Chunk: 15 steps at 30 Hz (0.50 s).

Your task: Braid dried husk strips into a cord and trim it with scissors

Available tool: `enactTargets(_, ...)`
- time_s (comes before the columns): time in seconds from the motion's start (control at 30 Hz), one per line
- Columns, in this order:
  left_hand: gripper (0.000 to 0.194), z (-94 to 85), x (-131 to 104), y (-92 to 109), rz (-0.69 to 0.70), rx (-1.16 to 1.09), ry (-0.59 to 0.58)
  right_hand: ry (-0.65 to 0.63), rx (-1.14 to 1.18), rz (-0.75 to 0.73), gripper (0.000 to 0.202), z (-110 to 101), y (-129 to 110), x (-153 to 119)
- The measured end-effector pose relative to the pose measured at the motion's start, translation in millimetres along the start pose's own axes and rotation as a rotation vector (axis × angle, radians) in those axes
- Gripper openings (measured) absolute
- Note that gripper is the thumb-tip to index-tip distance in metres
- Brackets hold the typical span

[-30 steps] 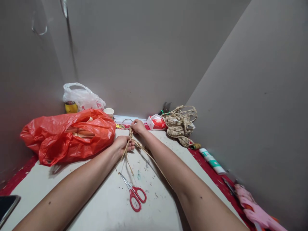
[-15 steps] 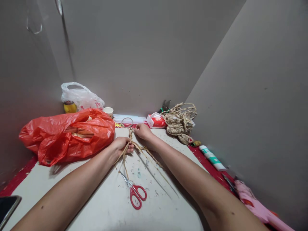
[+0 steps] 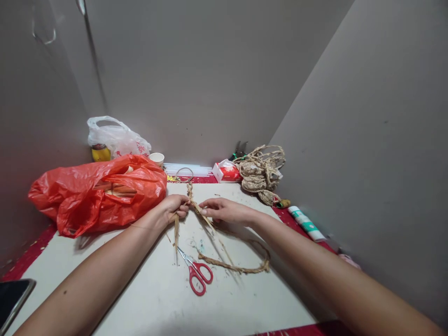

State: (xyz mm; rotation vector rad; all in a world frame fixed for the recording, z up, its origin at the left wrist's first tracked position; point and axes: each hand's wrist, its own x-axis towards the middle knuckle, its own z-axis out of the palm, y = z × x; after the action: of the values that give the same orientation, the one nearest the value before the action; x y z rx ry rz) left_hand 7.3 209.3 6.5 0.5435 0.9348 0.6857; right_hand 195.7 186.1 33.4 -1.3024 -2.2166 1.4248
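Observation:
A short braid of tan straw (image 3: pixel 189 190) runs up to a thin ring (image 3: pixel 184 175) at the table's far edge. My left hand (image 3: pixel 176 206) pinches the braid's lower end, and loose strands hang below it. Just to the right, my right hand (image 3: pixel 219 209) has its thumb and fingers at the strands (image 3: pixel 206 220) that slant down to the right; its exact grip is unclear. A longer twisted cord (image 3: pixel 241 269) curves over the table below my right forearm. Red-handled scissors (image 3: pixel 198 275) lie near the strand ends.
A red plastic bag (image 3: pixel 84 193) fills the left side, with a white bag (image 3: pixel 119 137) and paper cup (image 3: pixel 157 158) behind. Coiled straw rope (image 3: pixel 261 175), a tissue pack (image 3: pixel 227 171) and a white-green roll (image 3: pixel 307 224) stand right. A phone (image 3: pixel 12 301) lies lower left.
My right hand has come down from beside the top of the braid to the strands. The long cord now curves out lower right, and the strands under my left hand hang closer together.

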Motion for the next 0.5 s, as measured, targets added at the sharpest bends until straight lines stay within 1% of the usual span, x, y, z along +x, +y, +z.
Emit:
enactTargets(0.1, 0.024, -0.8, 1, 1, 0.009, -0.001, -0.010, -0.032, 0.013, 0.005, 0.046, 6, 3, -3)
enactTargets(0.17, 0.024, -1.3, 1, 1, 0.017, -0.005, -0.019, 0.001, -0.081, 0.021, 0.036, 14, 4, -4)
enactTargets(0.23, 0.023, -1.5, 0, 2, 0.026, -0.007, -0.028, 0.060, -0.210, 0.046, 0.024, 21, 6, -7)
enactTargets(0.3, 0.024, -1.5, -1, 2, 0.030, -0.004, -0.037, 0.102, -0.292, 0.058, 0.019, 23, 6, -12)
enactTargets(0.37, 0.024, -1.6, -1, 2, 0.025, 0.002, -0.045, 0.076, -0.302, 0.098, 0.014, 15, 5, -20)
enactTargets(0.4, 0.024, -1.8, -1, 2, 0.020, 0.006, -0.048, 0.041, -0.308, 0.129, 0.012, 6, 5, -26)
enactTargets(0.47, 0.023, -2.4, -1, 2, 0.004, 0.012, -0.053, -0.053, -0.321, 0.186, 0.019, -20, 7, -39)
enactTargets(0.5, 0.023, -2.8, -1, 2, -0.005, 0.015, -0.055, -0.036, -0.368, 0.176, 0.024, -35, 9, -47)
